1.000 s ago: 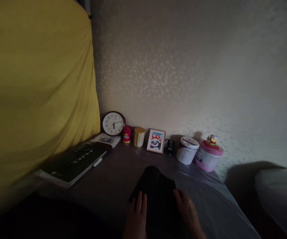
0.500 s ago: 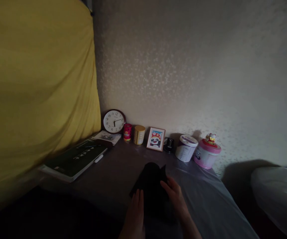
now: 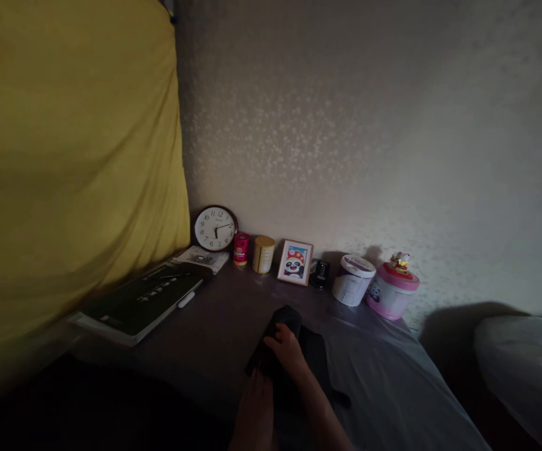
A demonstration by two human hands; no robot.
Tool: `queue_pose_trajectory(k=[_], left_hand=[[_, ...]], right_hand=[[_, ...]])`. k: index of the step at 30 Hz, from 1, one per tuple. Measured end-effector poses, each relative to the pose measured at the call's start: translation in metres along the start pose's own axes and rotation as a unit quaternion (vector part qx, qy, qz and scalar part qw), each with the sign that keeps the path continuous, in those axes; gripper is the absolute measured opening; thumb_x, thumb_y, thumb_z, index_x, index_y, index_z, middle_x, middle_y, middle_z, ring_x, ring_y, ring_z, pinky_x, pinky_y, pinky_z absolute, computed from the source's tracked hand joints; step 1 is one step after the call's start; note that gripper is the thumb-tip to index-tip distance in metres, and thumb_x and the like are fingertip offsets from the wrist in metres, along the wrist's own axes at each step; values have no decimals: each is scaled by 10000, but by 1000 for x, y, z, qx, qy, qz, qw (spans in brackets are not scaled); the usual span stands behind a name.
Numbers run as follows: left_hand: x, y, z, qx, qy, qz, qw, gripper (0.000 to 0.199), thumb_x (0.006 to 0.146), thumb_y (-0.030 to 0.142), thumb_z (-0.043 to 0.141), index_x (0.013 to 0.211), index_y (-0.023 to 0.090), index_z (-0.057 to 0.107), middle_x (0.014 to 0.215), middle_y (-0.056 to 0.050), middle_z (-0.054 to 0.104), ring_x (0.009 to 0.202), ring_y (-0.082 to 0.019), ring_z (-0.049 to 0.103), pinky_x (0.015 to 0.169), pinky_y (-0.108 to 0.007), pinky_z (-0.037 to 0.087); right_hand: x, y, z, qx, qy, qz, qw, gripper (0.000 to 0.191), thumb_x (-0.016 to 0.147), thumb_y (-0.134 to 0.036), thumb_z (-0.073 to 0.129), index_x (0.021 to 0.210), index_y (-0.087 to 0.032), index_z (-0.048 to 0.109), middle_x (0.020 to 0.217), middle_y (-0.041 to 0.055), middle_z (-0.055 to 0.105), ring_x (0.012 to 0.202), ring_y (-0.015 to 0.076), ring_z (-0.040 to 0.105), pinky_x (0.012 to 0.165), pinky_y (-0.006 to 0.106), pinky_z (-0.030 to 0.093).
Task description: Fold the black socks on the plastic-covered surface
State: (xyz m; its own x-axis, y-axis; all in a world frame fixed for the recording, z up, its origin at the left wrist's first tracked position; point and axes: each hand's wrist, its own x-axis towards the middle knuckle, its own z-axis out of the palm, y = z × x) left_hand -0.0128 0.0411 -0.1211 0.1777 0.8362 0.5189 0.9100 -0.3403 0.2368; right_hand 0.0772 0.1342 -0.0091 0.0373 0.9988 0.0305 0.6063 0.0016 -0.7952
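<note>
A dark, soft piece of cloth lies on the grey-covered table near its front, with part of it spread to the right and a narrow end reaching lower right. My left hand rests at the cloth's lower left edge, its fingers stretched forward and side by side. Over the upper left part of the cloth is my right hand, fingers bent and touching the fabric. Whether it pinches any cloth is too dark to tell.
Along the wall stand a clock, a red can, a yellow-lidded can, a framed panda picture, a black object, a white tub and a pink-lidded tub. A green board lies left.
My right hand has moved left across the cloth. The cloth's right part, raised beside that hand before, now lies spread out to the right. My left hand has barely moved.
</note>
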Motion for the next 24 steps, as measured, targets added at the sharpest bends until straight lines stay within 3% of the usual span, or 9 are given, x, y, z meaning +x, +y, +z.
queue_pose_trajectory(k=[4,7,12,18,24], left_hand=[[-2,-11,-23,-16,27,21,999,646,654,131,489,1286,97,356,1261,-178,511,1139,-274,512,885,-378,490],[4,-12,-49,-16,59,40,997,511,740,221,507,1234,137,404,1199,-152,546,1093,-255,539,861,-373,500],[26,7,-71,-57,2,82,995,470,660,217,561,1126,201,504,1156,-95,550,1055,-261,535,870,-401,477],[33,11,-58,-66,-120,31,990,686,588,119,510,1266,199,436,1318,-103,451,1228,-319,379,1001,-482,349],[24,3,-26,-79,-105,42,990,743,629,54,452,1349,188,327,1386,-113,381,1264,-292,342,1019,-468,336]], right_hand=[[-1,-10,-3,-48,-36,15,998,537,708,-313,612,1197,-113,518,1075,128,639,1016,220,593,824,274,438],[-4,-17,-6,-56,-48,-1,997,515,716,-315,611,1185,-120,528,1019,104,666,989,211,603,806,268,431],[-10,-24,-10,-38,-137,-87,986,282,808,-351,503,994,-191,641,805,20,714,791,166,644,671,237,426],[-32,-24,-16,-10,-159,-214,964,269,860,-309,434,828,-238,692,787,-16,709,750,141,637,676,222,435],[-43,-5,-20,-45,-80,-317,944,339,923,-307,345,930,-242,678,953,18,693,1012,163,572,951,311,362]])
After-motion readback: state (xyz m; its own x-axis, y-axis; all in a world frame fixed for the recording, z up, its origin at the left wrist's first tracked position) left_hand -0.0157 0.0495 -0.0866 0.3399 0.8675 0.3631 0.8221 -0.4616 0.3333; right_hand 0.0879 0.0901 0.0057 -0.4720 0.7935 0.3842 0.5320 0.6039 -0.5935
